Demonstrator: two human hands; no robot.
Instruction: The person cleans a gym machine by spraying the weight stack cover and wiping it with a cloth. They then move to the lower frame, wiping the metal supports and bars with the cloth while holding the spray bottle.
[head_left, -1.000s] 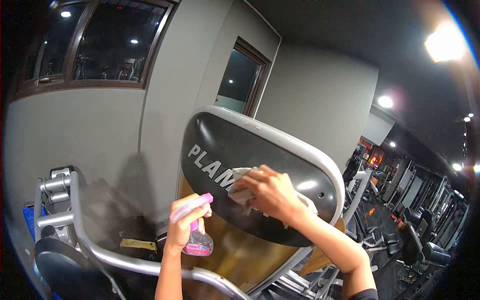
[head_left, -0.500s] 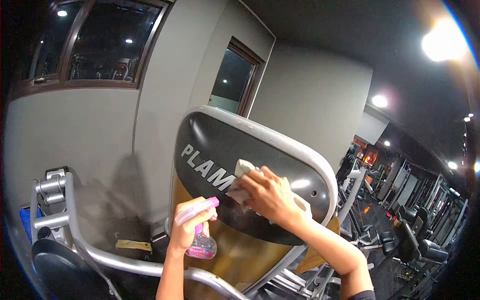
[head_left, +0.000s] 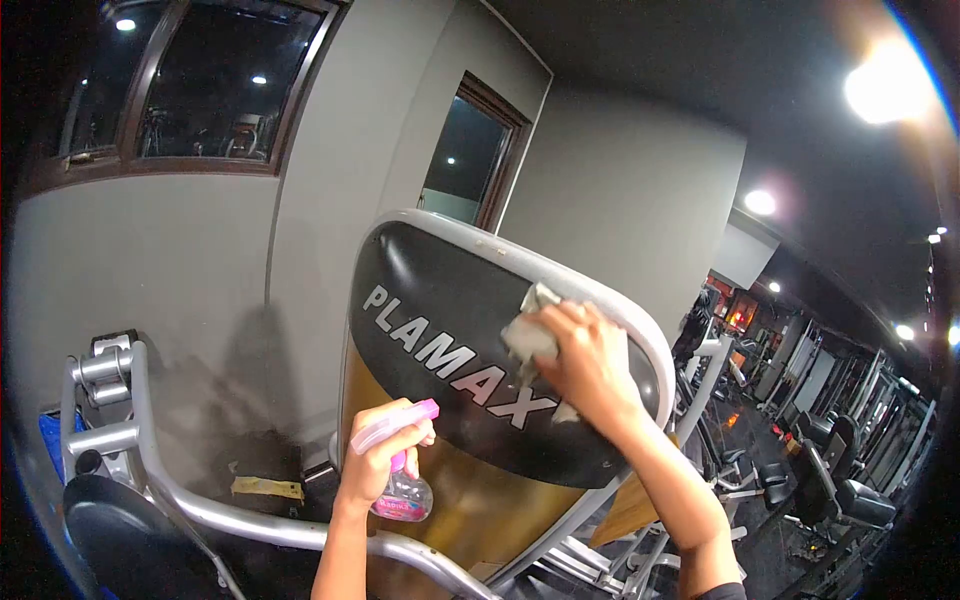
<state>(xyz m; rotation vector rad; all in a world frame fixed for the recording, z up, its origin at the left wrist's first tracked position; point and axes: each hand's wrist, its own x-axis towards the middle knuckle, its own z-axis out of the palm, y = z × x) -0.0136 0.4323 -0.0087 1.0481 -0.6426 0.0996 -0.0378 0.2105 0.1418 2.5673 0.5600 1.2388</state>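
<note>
My left hand (head_left: pixel 375 450) is wrapped round the neck of a spray bottle (head_left: pixel 405 497) with a pink and clear trigger head, a see-through body and a pink label. It holds the bottle upright in front of the machine's lower panel. My right hand (head_left: pixel 588 362) presses a crumpled pale cloth (head_left: pixel 530 338) on the black panel (head_left: pixel 455 275) of a gym machine. White letters reading PLAMAX stand on that panel, with the hand and cloth just above and right of the X. Part of the cloth shows below the palm.
A silver rim (head_left: pixel 560 275) frames the panel. A curved silver tube (head_left: pixel 250 530) runs across the lower left, near a black weight plate (head_left: pixel 125 540). A yellow strip (head_left: pixel 268 488) lies by the wall. More gym equipment (head_left: pixel 840 470) fills the right side.
My right hand has slid the cloth up and to the right across the panel, uncovering the last letters of PLAMAX. The left hand with the spray bottle has barely moved.
</note>
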